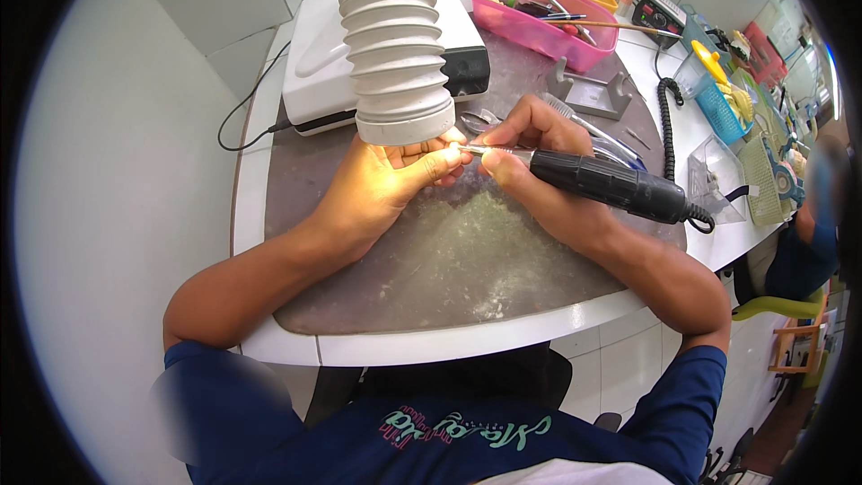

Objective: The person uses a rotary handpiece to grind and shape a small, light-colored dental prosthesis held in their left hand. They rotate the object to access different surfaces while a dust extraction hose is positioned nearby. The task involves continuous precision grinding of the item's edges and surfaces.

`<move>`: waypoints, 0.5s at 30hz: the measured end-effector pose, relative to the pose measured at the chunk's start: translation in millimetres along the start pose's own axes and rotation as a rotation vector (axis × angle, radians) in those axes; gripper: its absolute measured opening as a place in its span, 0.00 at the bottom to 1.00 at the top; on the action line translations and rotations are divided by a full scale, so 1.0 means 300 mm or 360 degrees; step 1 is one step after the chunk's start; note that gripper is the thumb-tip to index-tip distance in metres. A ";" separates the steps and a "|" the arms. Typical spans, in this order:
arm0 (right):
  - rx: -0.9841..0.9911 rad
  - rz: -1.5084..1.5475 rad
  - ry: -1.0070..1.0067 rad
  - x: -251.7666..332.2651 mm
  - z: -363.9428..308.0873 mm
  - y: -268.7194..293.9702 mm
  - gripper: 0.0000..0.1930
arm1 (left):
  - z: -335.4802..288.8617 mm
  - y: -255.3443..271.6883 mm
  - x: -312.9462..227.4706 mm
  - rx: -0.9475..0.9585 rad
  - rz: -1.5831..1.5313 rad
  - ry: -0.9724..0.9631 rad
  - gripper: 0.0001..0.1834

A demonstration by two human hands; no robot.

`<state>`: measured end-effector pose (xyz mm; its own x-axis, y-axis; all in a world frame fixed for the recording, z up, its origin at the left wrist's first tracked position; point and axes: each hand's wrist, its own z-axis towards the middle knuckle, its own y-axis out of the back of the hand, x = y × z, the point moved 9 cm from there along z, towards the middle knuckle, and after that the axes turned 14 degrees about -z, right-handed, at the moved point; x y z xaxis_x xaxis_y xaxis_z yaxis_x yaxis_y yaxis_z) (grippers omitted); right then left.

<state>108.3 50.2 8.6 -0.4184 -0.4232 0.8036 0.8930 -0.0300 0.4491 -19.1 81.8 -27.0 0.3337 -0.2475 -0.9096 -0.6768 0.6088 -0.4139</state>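
Just under the mouth of a ribbed white suction hose [395,63], my left hand [382,175] is closed in a pinch, brightly lit. Between its thumb and fingers is a small pale piece [454,146], too small to name and mostly covered by the fingertips. My right hand [548,148] grips a black rotary handpiece [603,181] like a pen, its metal nose pointing left. The tip of the handpiece meets the left fingertips at the pale piece; whether it touches cannot be made out. A coiled black cord [669,117] lies to the right.
Pale dust covers the dark work mat [359,292]. Behind the hose sits a white machine [314,54]. A pink basket [588,52] of tools, a grey holder [597,94] and metal hand tools [620,145] lie beyond my right hand. Farther right stands a blue basket [721,112]; another person sits there.
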 end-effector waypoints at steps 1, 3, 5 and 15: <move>0.0003 -0.0002 -0.0013 0.004 0.002 -0.003 0.07 | 0.000 0.002 0.001 -0.0007 -0.0010 -0.0001 0.10; 0.0006 -0.0018 -0.0005 0.002 0.003 -0.005 0.07 | -0.002 0.003 0.000 -0.0015 -0.0032 -0.0007 0.10; 0.0009 -0.0045 0.0036 -0.001 0.003 -0.003 0.08 | 0.000 0.000 0.001 0.0002 -0.0023 -0.0007 0.10; -0.0007 -0.0093 0.0007 0.015 -0.002 0.002 0.08 | -0.002 0.005 0.003 0.0018 -0.0054 -0.0027 0.11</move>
<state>106.9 47.8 12.1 -0.4691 -0.4248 0.7743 0.8678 -0.0589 0.4934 -20.3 82.2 -28.5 0.3675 -0.2556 -0.8942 -0.6576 0.6085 -0.4442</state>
